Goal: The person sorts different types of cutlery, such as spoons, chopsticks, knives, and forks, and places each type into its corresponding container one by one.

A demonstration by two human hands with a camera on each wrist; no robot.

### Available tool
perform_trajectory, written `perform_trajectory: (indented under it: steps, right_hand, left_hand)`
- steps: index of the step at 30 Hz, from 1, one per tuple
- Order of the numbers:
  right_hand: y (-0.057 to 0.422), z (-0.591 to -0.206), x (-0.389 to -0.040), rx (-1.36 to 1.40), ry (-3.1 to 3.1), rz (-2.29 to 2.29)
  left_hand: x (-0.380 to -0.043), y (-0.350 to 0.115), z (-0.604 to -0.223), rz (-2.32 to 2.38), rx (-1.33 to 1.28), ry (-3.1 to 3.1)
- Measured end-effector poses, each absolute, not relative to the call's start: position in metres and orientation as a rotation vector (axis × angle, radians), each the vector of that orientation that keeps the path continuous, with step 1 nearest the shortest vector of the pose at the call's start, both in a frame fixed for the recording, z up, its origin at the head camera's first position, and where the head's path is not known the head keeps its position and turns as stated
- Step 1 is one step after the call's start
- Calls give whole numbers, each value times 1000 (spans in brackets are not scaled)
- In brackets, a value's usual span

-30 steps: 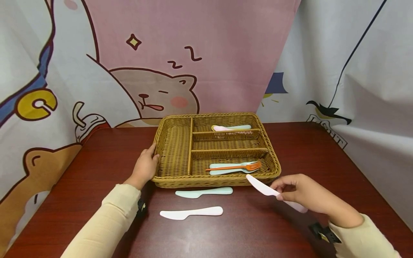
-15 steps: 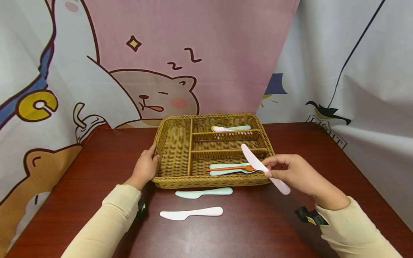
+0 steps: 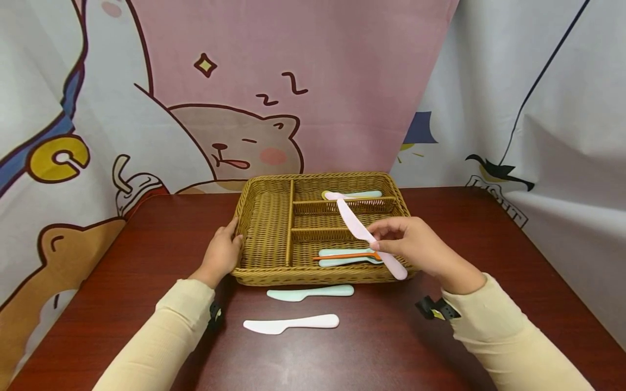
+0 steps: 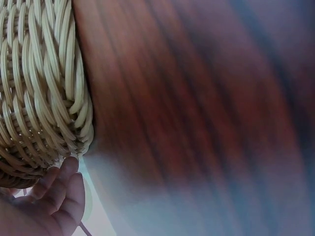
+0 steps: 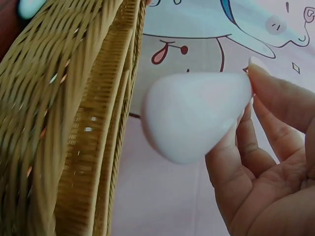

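Note:
In the head view, my right hand [image 3: 411, 241] pinches a pale pink knife [image 3: 354, 222] near the middle, tilted above the right part of the wicker basket [image 3: 264, 276]. The rounded handle end of this knife faces the right wrist view, with thumb and fingers around it. My left hand [image 3: 221, 254] touches the basket's left side near the front corner; in the left wrist view its fingers [image 4: 69, 194] lie against the woven wall. Two light blue utensils and an orange fork [image 3: 342, 256] lie in the front right compartment, partly hidden by the pink knife.
A mint knife [image 3: 313, 292] and a white knife [image 3: 293, 323] lie on the dark red table [image 3: 371, 353] before the basket. The back right compartment holds spoon-like utensils [image 3: 364, 194] in pink, yellow and light blue. A printed curtain [image 3: 352, 98] hangs behind.
My right hand has carried the pink knife up and leftward, from beside the basket's front right corner to above its right compartments. The left hand keeps its place on the basket.

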State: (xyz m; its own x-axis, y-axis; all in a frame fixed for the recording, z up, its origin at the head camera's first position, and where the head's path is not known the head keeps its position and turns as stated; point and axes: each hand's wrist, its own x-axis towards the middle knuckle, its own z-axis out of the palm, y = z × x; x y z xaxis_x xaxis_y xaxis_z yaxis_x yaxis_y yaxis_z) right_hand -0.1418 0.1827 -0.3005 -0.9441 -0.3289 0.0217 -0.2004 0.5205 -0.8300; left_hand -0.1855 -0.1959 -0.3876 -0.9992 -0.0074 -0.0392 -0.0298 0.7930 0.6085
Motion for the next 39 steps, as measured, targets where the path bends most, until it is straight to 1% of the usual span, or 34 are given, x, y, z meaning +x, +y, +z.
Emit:
perform_trajectory:
  steps: [9,16,23,39]
  right_hand:
    - [157,-299,-158,-430,2513,-1523]
    - [134,-301,-170,-312,2335,-1695]
    - [113,-300,-180,-289,2230,-1790]
    - [68,-306,-197,-111,2021,-2017]
  left_hand:
    - [-186,-196,-388,1001,-26,2942]
    - [-186,-197,-388,1007,-34,2931]
    - [-186,-196,-387,1003,-32,2941]
    - [-184,-194,-386,1001,-46,2927]
